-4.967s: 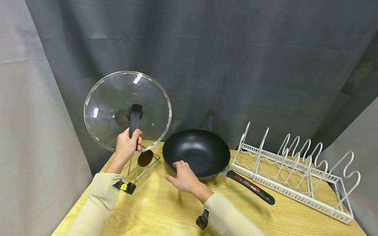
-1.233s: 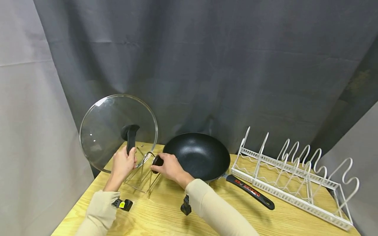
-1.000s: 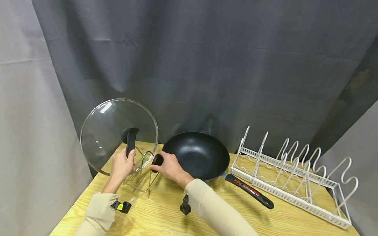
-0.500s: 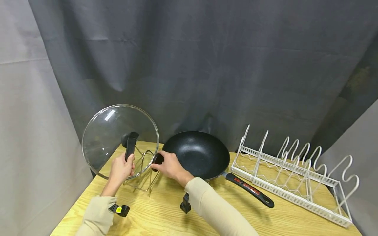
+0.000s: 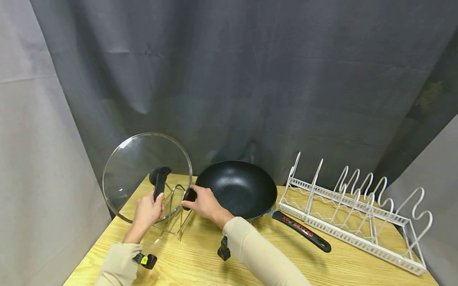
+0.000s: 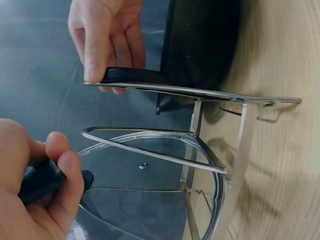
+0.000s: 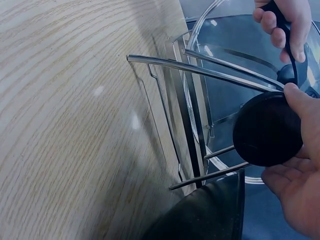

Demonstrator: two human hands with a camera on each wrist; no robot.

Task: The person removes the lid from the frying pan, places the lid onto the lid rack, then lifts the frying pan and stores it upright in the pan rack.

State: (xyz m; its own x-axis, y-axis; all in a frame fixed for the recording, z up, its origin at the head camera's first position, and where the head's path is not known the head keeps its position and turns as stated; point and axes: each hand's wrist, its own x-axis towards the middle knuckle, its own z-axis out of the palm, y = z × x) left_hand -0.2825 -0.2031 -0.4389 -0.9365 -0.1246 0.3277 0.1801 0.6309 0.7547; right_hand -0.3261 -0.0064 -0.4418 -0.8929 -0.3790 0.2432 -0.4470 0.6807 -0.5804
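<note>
My left hand [image 5: 147, 208] grips the black handle [image 5: 160, 186] of a round clear glass pot lid [image 5: 130, 167], which stands nearly upright at the left. Its lower rim [image 6: 218, 200] is down between the wire loops of a small metal lid rack [image 6: 240, 140], close to the rack's base. With thumb and fingers, my right hand [image 5: 206, 203] pinches a round black disc [image 7: 267, 130] at the rack's near right loop. The rack stands on the wooden table. Part of the disc is hidden behind the right fingers.
Right of the lid rack sits a black wok [image 5: 236, 188], its long handle [image 5: 302, 231] pointing to the front right. A white wire pan rack [image 5: 358, 242] with several upright loops stands at the right. A dark grey curtain [image 5: 250, 79] hangs behind the table.
The lid, raised above the small rack earlier, has come down into it with my left hand. My right hand moved from in front of the wok to the disc, and the rack turned.
</note>
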